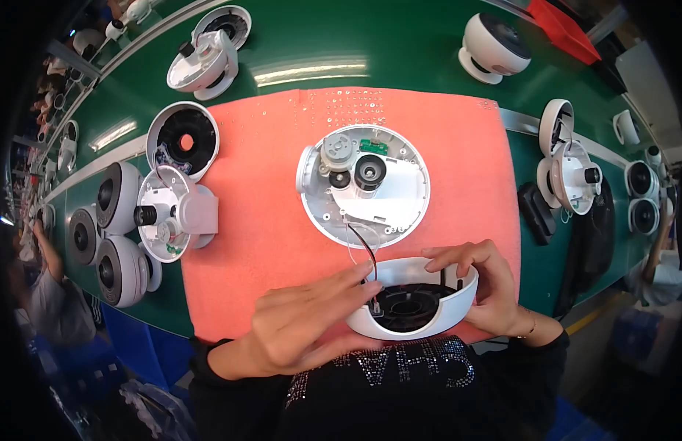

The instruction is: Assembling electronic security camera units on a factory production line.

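Note:
Near my body, a white round fan housing (450, 312) with a black inside is tilted with its hollow side up. My right hand (489, 283) grips its right side, fingers over the rim. At the left side, my left hand (300, 316) holds the housing, fingertips over its edge beside a black wire (372, 253). That wire runs from a white round fan shell (407, 209) down to a small plug (377, 309) inside the housing. The shell lies open on the mat, showing a silver motor (339, 149), a black round part (370, 171) and a green circuit board (374, 146).
A coral mat (245, 279) covers the green table (304, 44); rows of small screws (355, 103) lie at its far edge. Opened fan units (164, 213) stand left, another (576, 176) right. An assembled fan (495, 48) and a red tray (565, 31) are at the far right.

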`<state>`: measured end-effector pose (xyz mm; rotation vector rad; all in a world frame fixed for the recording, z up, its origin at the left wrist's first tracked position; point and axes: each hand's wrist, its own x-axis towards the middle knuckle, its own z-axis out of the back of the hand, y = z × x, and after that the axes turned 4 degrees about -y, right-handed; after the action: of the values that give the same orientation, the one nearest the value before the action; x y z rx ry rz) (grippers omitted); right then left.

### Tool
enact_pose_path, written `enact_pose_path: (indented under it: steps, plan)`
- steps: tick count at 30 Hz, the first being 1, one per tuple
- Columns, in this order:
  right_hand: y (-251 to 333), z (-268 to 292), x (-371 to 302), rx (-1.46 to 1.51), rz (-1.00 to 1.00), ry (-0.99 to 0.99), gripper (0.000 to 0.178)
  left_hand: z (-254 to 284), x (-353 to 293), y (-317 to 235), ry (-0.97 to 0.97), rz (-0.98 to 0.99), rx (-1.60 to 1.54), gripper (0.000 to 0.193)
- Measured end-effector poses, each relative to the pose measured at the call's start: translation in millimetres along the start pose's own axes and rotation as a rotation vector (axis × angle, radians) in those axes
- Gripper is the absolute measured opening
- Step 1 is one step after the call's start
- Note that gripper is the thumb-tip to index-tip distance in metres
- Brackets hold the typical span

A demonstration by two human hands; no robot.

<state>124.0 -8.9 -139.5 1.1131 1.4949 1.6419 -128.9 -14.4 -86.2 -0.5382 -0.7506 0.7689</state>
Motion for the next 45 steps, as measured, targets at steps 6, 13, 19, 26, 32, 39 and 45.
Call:
enact_pose_path:
  steps: [6,13,19,26,32,39,45]
  plan:
    - [4,9,12,-0.321,0.224,0.009,0.047,0,3,1,-0.017,-0.055,0.019,0.048]
    - [4,12,17,-0.412,0.321,0.043,0.057,1,6,0,-0.027,-0.051,0.074,0.048]
    - [4,15,19,-0.403,0.332,0.059,0.062,1,9,-2,-0.049,-0.078,0.160,0.048]
    - [2,17,24,-0.476,0.271,0.093,0.066,-2,10,-2,-0.056,-0.072,0.201,0.052]
    - [-4,15,23,-0.388,0.274,0.044,0.064,-9,6,2,-0.106,-0.078,0.222,0.053]
    - [-19,7,10,-0.386,0.261,-0.122,0.056,-11,5,4,-0.105,-0.078,0.207,0.047]
    - [-18,8,13,-0.438,0.295,-0.051,0.052,-9,5,2,-0.072,-0.085,0.224,0.045]
